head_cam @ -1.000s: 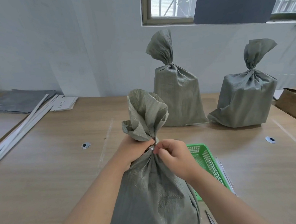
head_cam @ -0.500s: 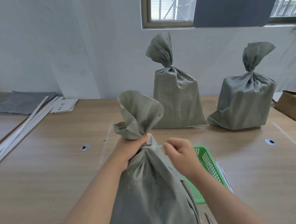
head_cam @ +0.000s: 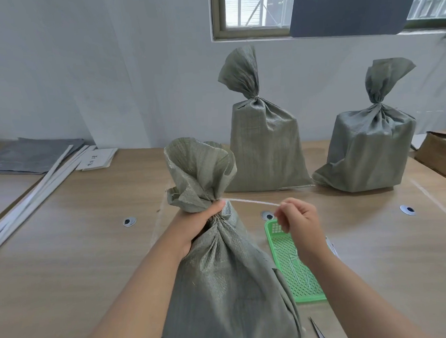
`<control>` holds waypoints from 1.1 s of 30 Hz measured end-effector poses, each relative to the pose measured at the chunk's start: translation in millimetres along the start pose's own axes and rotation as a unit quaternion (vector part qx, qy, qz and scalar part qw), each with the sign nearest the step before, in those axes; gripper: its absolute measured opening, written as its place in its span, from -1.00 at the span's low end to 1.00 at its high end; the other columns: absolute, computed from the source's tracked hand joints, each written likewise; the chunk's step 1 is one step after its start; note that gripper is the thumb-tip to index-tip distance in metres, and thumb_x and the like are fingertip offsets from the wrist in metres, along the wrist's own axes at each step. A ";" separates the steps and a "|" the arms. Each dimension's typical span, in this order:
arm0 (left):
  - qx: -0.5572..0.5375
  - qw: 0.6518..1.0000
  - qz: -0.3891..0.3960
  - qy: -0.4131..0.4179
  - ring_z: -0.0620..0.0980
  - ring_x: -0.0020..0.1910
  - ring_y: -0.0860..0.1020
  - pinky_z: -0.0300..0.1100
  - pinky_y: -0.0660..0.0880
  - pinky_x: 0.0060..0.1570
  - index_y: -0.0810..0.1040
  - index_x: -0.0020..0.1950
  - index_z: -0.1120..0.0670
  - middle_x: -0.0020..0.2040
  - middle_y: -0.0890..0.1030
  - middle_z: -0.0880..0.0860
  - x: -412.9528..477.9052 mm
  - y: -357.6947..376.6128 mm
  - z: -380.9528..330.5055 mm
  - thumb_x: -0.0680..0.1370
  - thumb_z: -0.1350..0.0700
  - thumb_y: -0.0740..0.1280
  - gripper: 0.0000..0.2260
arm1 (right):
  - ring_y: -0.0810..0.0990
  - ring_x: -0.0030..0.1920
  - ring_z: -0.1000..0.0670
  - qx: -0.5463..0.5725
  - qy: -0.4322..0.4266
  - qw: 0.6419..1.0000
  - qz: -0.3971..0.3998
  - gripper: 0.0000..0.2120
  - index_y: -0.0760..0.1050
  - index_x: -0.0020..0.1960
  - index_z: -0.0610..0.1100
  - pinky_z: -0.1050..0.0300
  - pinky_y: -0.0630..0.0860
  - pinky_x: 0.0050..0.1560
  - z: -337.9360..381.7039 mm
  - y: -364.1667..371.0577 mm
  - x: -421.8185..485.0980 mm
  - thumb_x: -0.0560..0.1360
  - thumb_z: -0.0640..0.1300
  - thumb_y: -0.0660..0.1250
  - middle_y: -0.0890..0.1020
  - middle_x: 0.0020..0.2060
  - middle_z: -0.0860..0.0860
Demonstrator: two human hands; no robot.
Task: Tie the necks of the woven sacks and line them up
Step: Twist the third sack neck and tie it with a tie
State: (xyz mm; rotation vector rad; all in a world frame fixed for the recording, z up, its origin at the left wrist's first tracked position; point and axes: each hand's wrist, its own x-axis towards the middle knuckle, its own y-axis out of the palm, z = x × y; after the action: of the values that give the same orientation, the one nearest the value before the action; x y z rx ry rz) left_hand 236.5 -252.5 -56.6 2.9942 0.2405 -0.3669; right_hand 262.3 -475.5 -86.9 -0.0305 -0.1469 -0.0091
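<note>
My left hand gripped the near sack by its neck; my right hand pinched the white string, stretched taut rightward from it.

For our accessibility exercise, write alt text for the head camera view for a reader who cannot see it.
A person's left hand grips the gathered neck of a green woven sack while the right hand pulls a white string taut from it. Two tied sacks stand behind on the wooden table, beside a green basket.
</note>
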 end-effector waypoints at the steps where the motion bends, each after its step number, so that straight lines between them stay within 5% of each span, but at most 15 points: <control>1: -0.003 1.000 0.004 0.003 -0.02 0.10 0.66 -0.03 0.57 0.15 0.64 0.14 0.04 0.04 0.73 -0.02 -0.7 -0.1 -0.1 0.43 0.06 0.55 -0.69 | 0.31 -0.44 0.01 0.009 0.006 1.000 -0.026 -0.73 0.48 -0.39 -0.28 0.12 0.22 -0.40 -2.0 -3.6 2.9 0.47 -0.31 0.22 0.42 -0.51 -0.05; 8: -0.012 1.000 -0.002 0.021 -0.04 0.06 0.68 -0.07 0.59 0.10 0.64 0.12 0.06 0.01 0.74 -0.03 -5.5 2.7 -0.5 0.43 0.08 0.55 -0.71 | 0.29 -0.43 0.00 -0.068 0.031 0.996 -0.046 -0.74 0.55 -0.37 -0.16 0.09 0.19 -0.35 -16.6 0.2 7.8 0.47 -0.26 0.23 0.43 -0.50 -0.03; 16: -0.011 0.999 0.007 0.032 -0.05 0.07 0.68 0.01 0.57 0.18 0.65 0.13 0.05 0.03 0.73 -0.03 -8.0 0.9 0.9 0.41 0.10 0.56 -0.69 | 0.47 -0.41 0.04 -0.100 -0.019 0.995 0.014 -0.72 0.71 -0.06 0.03 -0.05 0.49 -0.32 -8.1 18.1 1.2 0.53 -0.31 0.35 0.68 -0.33 0.08; 21: -0.001 0.999 0.022 0.041 -0.10 0.05 0.68 -0.12 0.57 0.09 0.67 0.06 0.01 0.00 0.73 -0.08 -12.0 3.7 0.2 0.39 0.07 0.57 -0.72 | 0.63 -0.29 0.18 -0.162 -0.122 0.974 0.099 -0.72 0.73 0.01 -0.08 0.28 0.55 -0.16 3.4 34.0 1.2 0.51 -0.39 0.35 0.73 -0.19 0.09; 24: 0.026 0.997 0.028 0.061 -0.13 0.07 0.67 -0.22 0.57 0.04 0.67 0.04 -0.01 -0.02 0.73 -0.13 -13.2 3.9 2.4 0.43 0.07 0.55 -0.79 | 0.66 -0.18 0.22 -0.212 -0.182 0.952 0.125 -0.72 0.73 0.02 -0.09 0.29 0.58 -0.06 6.1 40.2 3.9 0.49 -0.39 0.37 0.74 -0.15 0.10; 28: 0.153 0.986 0.033 0.056 -0.16 0.19 0.59 -0.12 0.52 0.25 0.62 0.20 -0.14 0.15 0.66 -0.19 -9.3 -2.1 0.4 0.26 -0.34 0.54 -0.42 | 0.68 -0.08 0.21 -0.204 -0.207 0.944 0.155 -0.71 0.74 0.03 -0.06 0.34 0.54 -0.04 13.6 46.0 4.3 0.48 -0.38 0.37 0.75 -0.12 0.13; 33: 0.253 0.964 0.028 0.079 -0.13 0.14 0.60 -0.09 0.56 0.18 0.65 0.11 -0.14 0.08 0.67 -0.16 -2.0 -8.5 -9.1 0.24 -0.33 0.54 -0.48 | 0.71 -0.14 -0.02 -0.167 -0.140 0.963 0.159 -0.67 0.73 0.00 -0.02 -0.01 0.63 -0.05 13.2 44.9 -2.6 0.44 -0.38 0.35 0.75 -0.20 0.08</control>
State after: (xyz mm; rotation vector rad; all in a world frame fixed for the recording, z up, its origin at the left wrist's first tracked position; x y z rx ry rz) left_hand 235.2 -243.2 -48.1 3.5312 0.0822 -0.2073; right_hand 258.4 -430.1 -75.6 -0.3944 -0.4222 0.2942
